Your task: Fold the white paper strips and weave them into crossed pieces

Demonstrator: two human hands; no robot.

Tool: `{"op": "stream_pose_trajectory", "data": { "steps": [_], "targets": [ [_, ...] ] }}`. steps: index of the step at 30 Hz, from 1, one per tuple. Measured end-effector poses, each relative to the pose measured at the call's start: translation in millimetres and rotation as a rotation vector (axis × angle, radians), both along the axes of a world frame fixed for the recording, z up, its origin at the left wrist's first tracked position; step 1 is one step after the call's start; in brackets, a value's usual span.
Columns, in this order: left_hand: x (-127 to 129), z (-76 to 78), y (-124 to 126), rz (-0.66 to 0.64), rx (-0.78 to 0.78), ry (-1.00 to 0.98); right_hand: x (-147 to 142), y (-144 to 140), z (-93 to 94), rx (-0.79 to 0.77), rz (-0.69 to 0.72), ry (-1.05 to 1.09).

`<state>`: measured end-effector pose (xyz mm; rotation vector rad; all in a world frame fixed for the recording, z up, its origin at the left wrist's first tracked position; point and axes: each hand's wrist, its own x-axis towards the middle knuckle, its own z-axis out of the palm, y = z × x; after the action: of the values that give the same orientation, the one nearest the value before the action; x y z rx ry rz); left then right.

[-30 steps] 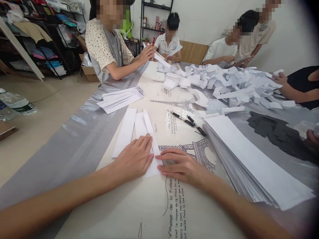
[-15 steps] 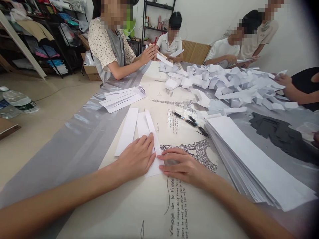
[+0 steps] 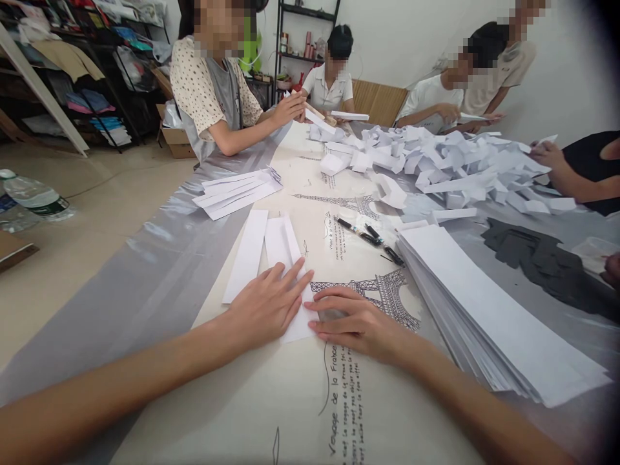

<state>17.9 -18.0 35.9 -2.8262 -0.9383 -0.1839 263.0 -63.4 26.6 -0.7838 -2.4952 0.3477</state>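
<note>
1. The left hand (image 3: 264, 309) lies flat, fingers spread and released, pressing on the near end of a folded paper strip (image 3: 285, 248) on the table (image 3: 271, 400).
2. The right hand (image 3: 356, 323) rests palm down just beside it, fingers extended, their tips at the strip's right edge; whether they touch the paper is hard to tell.
3. A second white strip (image 3: 247, 255) lies just left of the folded one.
4. A tall stack of paper strips (image 3: 489, 316) sits to the right, with black pens (image 3: 371, 236) near its far end.
5. A heap of folded papers (image 3: 450, 168) covers the far side, where other people work.
</note>
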Motion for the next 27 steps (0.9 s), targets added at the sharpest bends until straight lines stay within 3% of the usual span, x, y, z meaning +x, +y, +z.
{"op": "stream_pose_trajectory", "data": {
  "steps": [27],
  "targets": [
    [-0.3,-6.4,0.8,0.028,-0.033,-0.056,-1.1,2.7,0.5,-0.106,0.071,0.1]
  ]
}}
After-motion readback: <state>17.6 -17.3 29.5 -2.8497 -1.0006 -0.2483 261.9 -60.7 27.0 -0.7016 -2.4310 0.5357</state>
